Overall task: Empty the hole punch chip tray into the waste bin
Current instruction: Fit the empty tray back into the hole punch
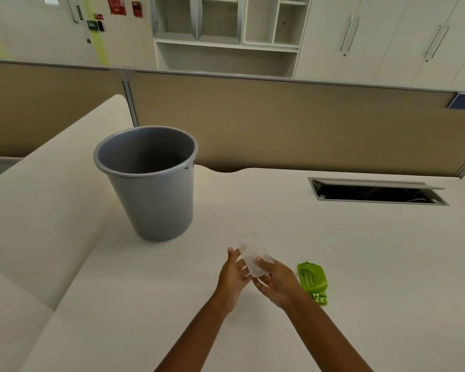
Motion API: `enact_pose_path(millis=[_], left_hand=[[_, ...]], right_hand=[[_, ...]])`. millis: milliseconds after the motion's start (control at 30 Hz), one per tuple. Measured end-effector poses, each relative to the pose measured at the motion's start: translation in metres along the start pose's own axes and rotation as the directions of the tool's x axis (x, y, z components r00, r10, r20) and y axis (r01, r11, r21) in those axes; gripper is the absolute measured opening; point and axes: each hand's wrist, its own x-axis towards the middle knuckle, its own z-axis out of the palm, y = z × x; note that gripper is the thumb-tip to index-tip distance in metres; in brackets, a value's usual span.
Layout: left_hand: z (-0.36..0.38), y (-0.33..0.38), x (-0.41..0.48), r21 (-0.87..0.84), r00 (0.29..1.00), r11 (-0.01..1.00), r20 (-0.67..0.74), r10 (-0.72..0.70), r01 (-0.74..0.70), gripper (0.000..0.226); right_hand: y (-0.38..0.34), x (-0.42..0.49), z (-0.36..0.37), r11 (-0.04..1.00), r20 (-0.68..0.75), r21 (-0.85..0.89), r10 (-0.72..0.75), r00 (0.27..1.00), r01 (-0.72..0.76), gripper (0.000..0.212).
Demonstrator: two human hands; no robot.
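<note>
i see both hands out over the white desk (333, 264), just on the near side of the grey waste bin (148, 183), which stands upright on the desk with its mouth open to me. between the hands is the clear chip tray (251, 253), a pale see-through piece, blurred, tilted with one end raised toward the bin. my right hand (275, 281) is closed round its near lower end, thumb laid over the top face and fingers curled beneath. my left hand (232, 275) has its fingertips against the tray's left edge with the palm turned inward; i cannot tell whether it truly grips or only steadies. the tray is nearer to me than the bin, apart from it and not above its rim. i cannot make out whether any chips lie in it. the green hole punch (313, 281) lies flat on the desk, further right of the bin than the hands, just beside my right wrist.
</note>
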Motion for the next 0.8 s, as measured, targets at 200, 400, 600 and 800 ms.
enact_pose_path(millis=[200,400,600,800], left_hand=[[0.017,-0.02,0.002,-0.181,0.97,0.966,0.19,-0.152,0.187,0.065],[0.015,-0.027,0.009,-0.321,0.974,0.929,0.184,-0.129,0.184,0.055],[0.008,-0.026,0.009,-0.296,0.976,0.934,0.146,-0.162,0.199,0.054],[0.005,-0.025,0.002,-0.275,0.974,0.938,0.139,-0.178,0.211,0.055]], right_hand=[[0.012,-0.007,-0.024,0.996,-0.014,-0.087,-0.01,1.0,0.008,0.016],[0.0,-0.011,-0.047,0.944,-0.13,-0.314,-0.143,0.981,0.096,0.012],[-0.013,0.006,-0.095,0.382,-0.239,-0.921,-0.713,0.659,0.079,0.025],[-0.018,0.025,-0.125,0.61,-0.423,-0.793,-0.565,0.709,0.013,0.039]])
